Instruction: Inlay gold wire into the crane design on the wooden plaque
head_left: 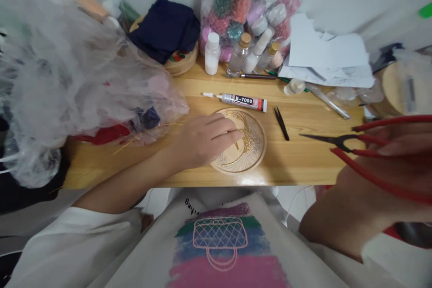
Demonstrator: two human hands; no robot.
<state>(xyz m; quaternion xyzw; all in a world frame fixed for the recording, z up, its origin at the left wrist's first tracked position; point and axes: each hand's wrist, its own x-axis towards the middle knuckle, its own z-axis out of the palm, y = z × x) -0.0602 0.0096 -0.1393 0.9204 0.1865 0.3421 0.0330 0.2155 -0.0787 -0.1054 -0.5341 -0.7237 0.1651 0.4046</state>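
Note:
My left hand (211, 137) reaches over a round wooden disc (258, 155) at the front of the table. Its fingers are together and bent down onto the disc, hiding part of it; what they pinch, if anything, I cannot make out. Gold curved work and fine radiating lines cover the disc's right side. A thin gold strand (128, 145) lies left of my wrist. At the right, my right hand (398, 148) holds scissors (342, 142) with large red handles, raised above the table. Their dark, narrow blades point left.
A B-7000 glue tube (245, 101) lies behind the disc, with black tweezers (281, 123) to its right. Several bottles (239, 56) stand farther back before a bag of coloured jars. Plastic bags (84, 67) crowd the left; white papers (327, 58) lie at back right.

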